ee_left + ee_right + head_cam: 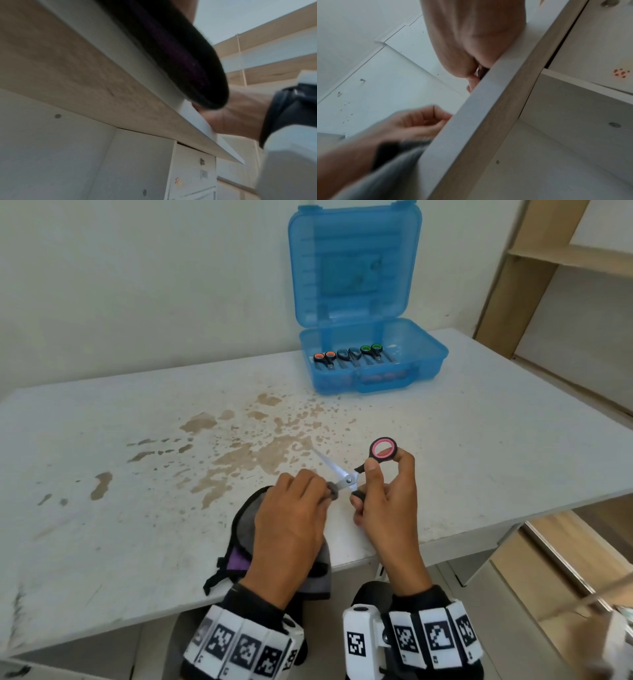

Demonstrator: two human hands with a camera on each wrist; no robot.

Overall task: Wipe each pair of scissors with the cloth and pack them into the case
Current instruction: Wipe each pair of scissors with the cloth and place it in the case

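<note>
Right hand (383, 501) grips the pink-ringed black-handled steel scissors (352, 470) over the table's near edge; left hand (291, 518) pinches grey cloth (91, 494) round one blade. I'd wipe tipward, slowly.

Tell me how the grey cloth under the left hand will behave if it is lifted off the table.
The grey cloth with black trim will probably be floppy: it lies in soft folds and droops over the white table's front edge. It looks light, bunching under the left hand. Its loose black strap would likely dangle and could snag the pink-handled scissors.
</note>
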